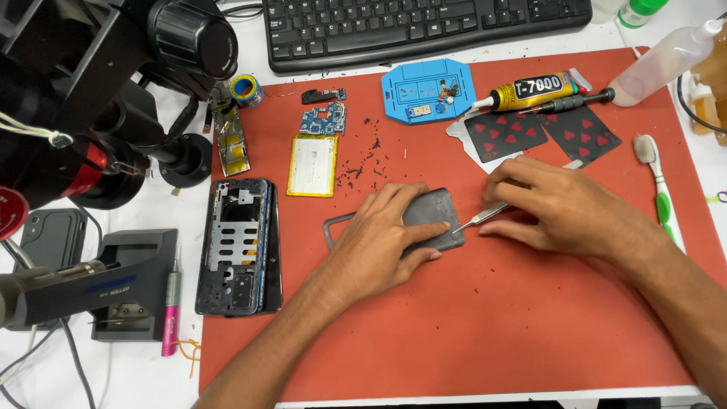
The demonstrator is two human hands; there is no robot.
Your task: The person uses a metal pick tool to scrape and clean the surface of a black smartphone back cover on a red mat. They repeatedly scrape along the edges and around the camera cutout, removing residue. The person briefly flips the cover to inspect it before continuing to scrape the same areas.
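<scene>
My left hand (382, 235) lies flat on a dark grey phone back cover (439, 210) and presses it onto the red work mat (485, 333). In my right hand (556, 203) I grip metal tweezers (478, 220), whose tip touches the cover's right edge. Part of a thin grey frame (331, 227) sticks out from under the left hand. Black scrapings are scattered over the mat around the cover.
A bare phone chassis (241, 246), a yellow-edged battery (312, 165) and a blue circuit board (324, 120) lie to the left. Behind are a blue holder tray (428, 89), a glue tube (530, 91), playing cards (541, 135), a toothbrush (660, 189), a squeeze bottle (666, 60), a keyboard (424, 26) and a microscope (91, 98).
</scene>
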